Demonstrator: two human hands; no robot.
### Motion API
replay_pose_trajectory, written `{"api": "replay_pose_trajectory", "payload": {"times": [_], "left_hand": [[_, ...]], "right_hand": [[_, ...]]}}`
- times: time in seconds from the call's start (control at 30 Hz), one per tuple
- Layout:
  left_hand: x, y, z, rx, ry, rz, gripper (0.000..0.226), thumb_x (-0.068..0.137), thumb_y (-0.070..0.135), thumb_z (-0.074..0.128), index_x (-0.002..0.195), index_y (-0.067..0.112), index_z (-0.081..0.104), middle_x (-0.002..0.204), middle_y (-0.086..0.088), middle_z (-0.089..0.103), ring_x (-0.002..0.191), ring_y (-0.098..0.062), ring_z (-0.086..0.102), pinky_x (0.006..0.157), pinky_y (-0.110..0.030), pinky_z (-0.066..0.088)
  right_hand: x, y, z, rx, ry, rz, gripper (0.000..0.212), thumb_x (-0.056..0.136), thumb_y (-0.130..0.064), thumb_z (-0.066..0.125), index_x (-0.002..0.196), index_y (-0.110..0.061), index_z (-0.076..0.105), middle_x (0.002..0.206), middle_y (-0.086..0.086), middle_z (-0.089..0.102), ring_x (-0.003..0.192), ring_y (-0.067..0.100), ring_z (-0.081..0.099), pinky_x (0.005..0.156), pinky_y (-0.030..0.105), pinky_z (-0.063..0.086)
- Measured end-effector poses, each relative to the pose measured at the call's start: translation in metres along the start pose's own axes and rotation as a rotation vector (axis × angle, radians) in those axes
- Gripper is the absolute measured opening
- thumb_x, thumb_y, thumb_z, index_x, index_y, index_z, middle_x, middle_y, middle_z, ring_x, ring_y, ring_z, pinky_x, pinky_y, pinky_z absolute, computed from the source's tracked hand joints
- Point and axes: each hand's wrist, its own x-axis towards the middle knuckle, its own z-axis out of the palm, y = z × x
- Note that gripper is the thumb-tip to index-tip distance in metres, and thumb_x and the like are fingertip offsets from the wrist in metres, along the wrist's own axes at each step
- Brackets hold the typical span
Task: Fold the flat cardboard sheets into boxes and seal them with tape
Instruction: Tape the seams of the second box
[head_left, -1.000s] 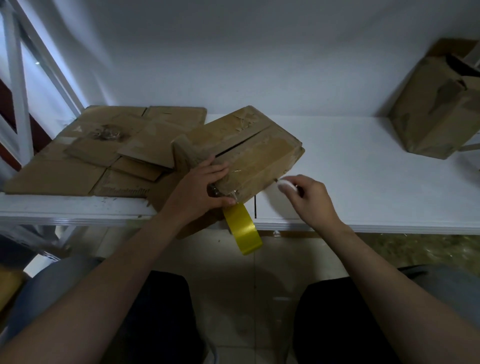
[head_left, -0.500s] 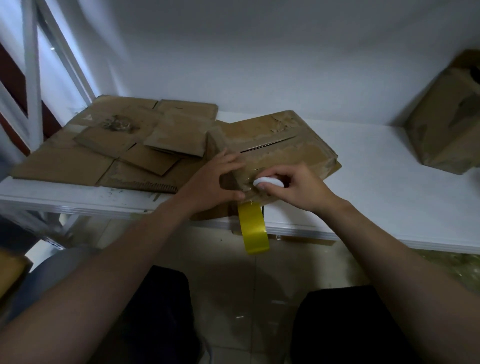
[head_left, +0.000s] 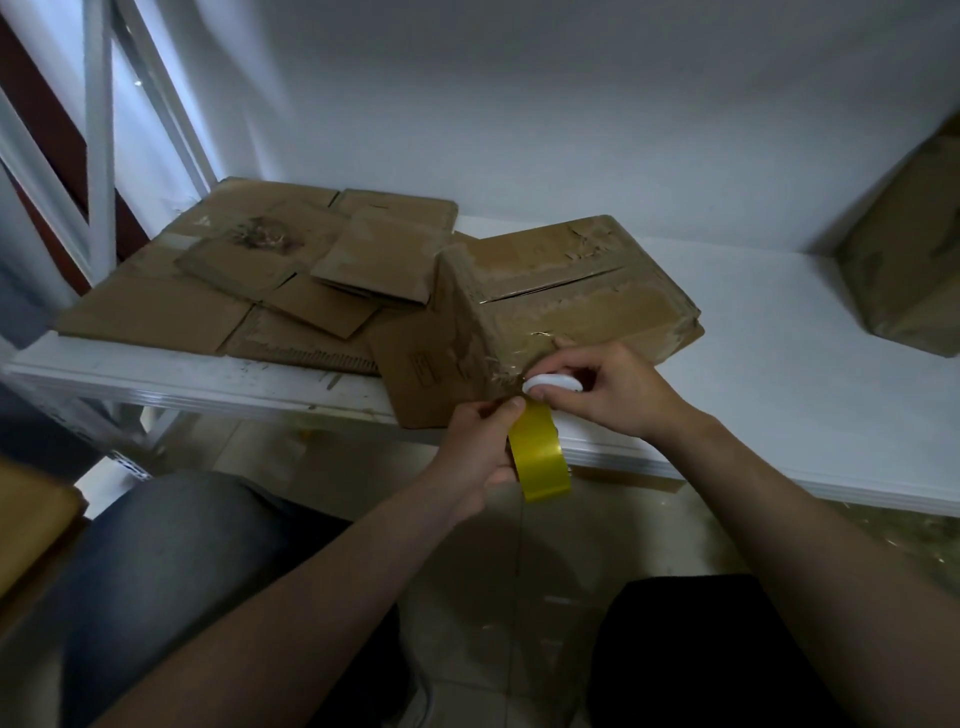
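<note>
Now | left hand (head_left: 480, 457): fingers curled round yellow tape (head_left: 540, 454) | right hand (head_left: 621, 389): fingertips pinch white object (head_left: 552, 385) at box (head_left: 576, 306) corner

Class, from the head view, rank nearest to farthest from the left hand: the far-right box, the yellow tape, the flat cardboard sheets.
1. Yellow tape: in the left hand's grip.
2. Flat cardboard sheets: on the shelf, to the left.
3. Far-right box: at the shelf's right end.
</note>
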Motion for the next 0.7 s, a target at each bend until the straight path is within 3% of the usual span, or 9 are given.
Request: {"api": "replay_pose_trajectory", "payload": {"times": [0.07,0.17,0.3,0.47,0.6,0.67,0.7], "left_hand": [[-0.001,0.002,0.002,0.033,0.025,0.013,0.033,0.096,0.032,0.067,0.122,0.014,0.058,0.117,-0.012,0.068,0.099,-0.027,0.072,0.062,-0.035,0.062],[-0.006,0.003,0.004,0.073,0.028,0.010,0.013,0.097,0.030,0.067,0.099,0.023,0.056,0.112,-0.012,0.068,0.096,-0.027,0.072,0.070,-0.039,0.063],[-0.010,-0.004,0.004,0.016,-0.024,-0.107,0.022,0.097,0.027,0.068,0.113,0.017,0.058,0.108,-0.012,0.071,0.083,-0.024,0.073,0.061,-0.036,0.063],[-0.008,-0.018,0.000,-0.050,-0.021,-0.034,0.029,0.095,0.029,0.070,0.120,0.020,0.061,0.113,-0.012,0.070,0.089,-0.028,0.076,0.069,-0.040,0.063],[-0.008,-0.024,-0.004,-0.089,-0.007,0.003,0.026,0.093,0.033,0.072,0.117,0.024,0.066,0.111,-0.011,0.072,0.088,-0.027,0.076,0.069,-0.039,0.062],[-0.008,-0.026,-0.004,-0.088,-0.002,0.004,0.027,0.093,0.035,0.072,0.116,0.024,0.067,0.110,-0.011,0.073,0.088,-0.027,0.076,0.069,-0.039,0.062],[-0.009,-0.026,-0.003,-0.089,0.003,0.002,0.027,0.093,0.035,0.072,0.116,0.023,0.067,0.109,-0.011,0.073,0.088,-0.027,0.076,0.069,-0.039,0.062]], "right_hand": [[-0.002,0.005,0.002,0.011,0.010,-0.029,0.016,0.091,-0.023,0.076,0.106,-0.019,0.079,0.103,-0.014,0.076,0.102,0.002,0.069,0.120,0.039,0.036],[-0.006,0.015,0.002,0.030,0.016,-0.005,0.017,0.091,-0.025,0.077,0.107,-0.023,0.079,0.105,-0.017,0.076,0.117,0.006,0.065,0.122,0.039,0.032],[-0.007,0.020,0.003,0.034,-0.009,0.019,0.018,0.090,-0.029,0.077,0.108,-0.028,0.078,0.107,-0.020,0.075,0.133,0.017,0.056,0.123,0.040,0.029],[-0.001,0.009,-0.002,0.047,-0.048,0.015,0.019,0.089,-0.029,0.078,0.108,-0.028,0.078,0.106,-0.017,0.076,0.121,0.016,0.064,0.123,0.040,0.029],[0.003,-0.005,-0.011,-0.014,-0.101,-0.020,0.018,0.088,-0.025,0.079,0.105,-0.020,0.080,0.100,-0.009,0.077,0.091,0.008,0.072,0.120,0.042,0.035],[0.004,-0.013,-0.014,-0.106,-0.133,-0.050,0.020,0.086,-0.029,0.079,0.104,-0.022,0.080,0.097,-0.008,0.077,0.083,0.004,0.070,0.102,0.046,0.052],[0.005,-0.016,-0.015,-0.160,-0.146,-0.075,0.019,0.086,-0.030,0.079,0.104,-0.022,0.080,0.097,-0.008,0.077,0.081,-0.001,0.067,0.090,0.041,0.057]]}}
